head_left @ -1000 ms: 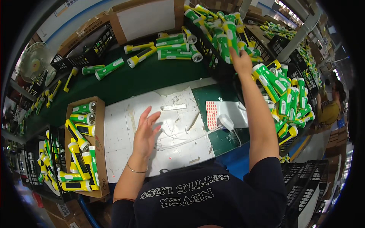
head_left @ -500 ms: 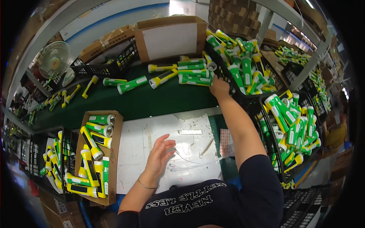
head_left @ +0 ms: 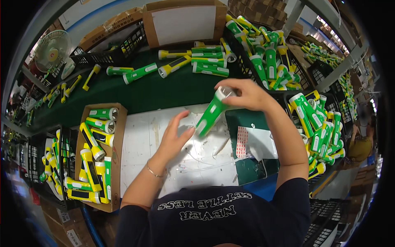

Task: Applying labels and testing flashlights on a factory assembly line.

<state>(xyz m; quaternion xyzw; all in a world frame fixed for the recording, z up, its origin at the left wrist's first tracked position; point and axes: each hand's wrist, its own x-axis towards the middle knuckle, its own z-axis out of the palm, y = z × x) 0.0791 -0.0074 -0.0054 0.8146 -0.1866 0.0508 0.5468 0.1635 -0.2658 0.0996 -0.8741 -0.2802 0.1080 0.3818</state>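
A green flashlight [head_left: 211,114] with a white head hangs tilted over the white work board [head_left: 140,144]. My right hand [head_left: 247,94] grips it by the lamp end, thumb and fingers closed around the head. At the flashlight's lower end is my left hand [head_left: 172,138], open with thumb and fingers apart. Its thumb is close to the tail; whether it touches I cannot tell. Beyond my hands, several green and yellow flashlights [head_left: 210,69] lie on the dark green surface [head_left: 156,96].
To the left stands a cardboard box [head_left: 117,164] of flashlights, beside a black crate [head_left: 29,160]. Full black crates [head_left: 242,57] stand at the right. White cables [head_left: 199,168] and a red-dotted sheet [head_left: 242,142] lie near me. A cardboard box [head_left: 148,31] is at the back.
My right hand has come back from the row of flashlights with a green one. My left hand has stayed above the board, turning toward the flashlight's tail.
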